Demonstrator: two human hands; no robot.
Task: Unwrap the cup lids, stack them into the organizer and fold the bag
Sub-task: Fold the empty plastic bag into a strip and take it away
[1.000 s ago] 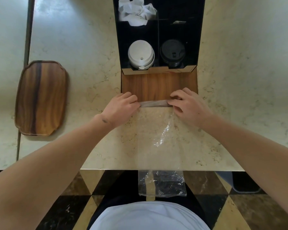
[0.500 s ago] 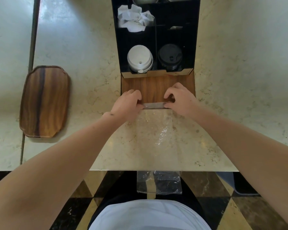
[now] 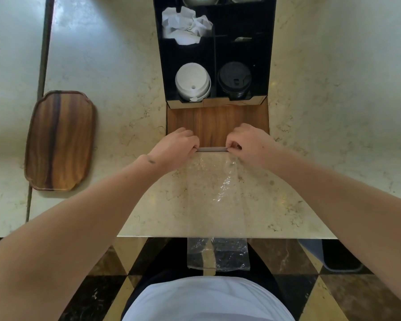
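A clear plastic bag lies flat on the marble counter, its near end hanging over the front edge. Its far end is rolled into a thin strip against the organizer's wooden front. My left hand pinches the left end of that roll and my right hand pinches the right end. The black organizer stands just behind, with a stack of white lids in its front left compartment and a stack of black lids in the front right one.
Crumpled white paper fills a rear left compartment of the organizer. A wooden tray lies on the counter at the left. The counter's front edge runs below my forearms, with tiled floor beyond it.
Both hands have curled tighter on the bag's far end and rolled it toward me. The hanging end of the bag has been drawn up a little.
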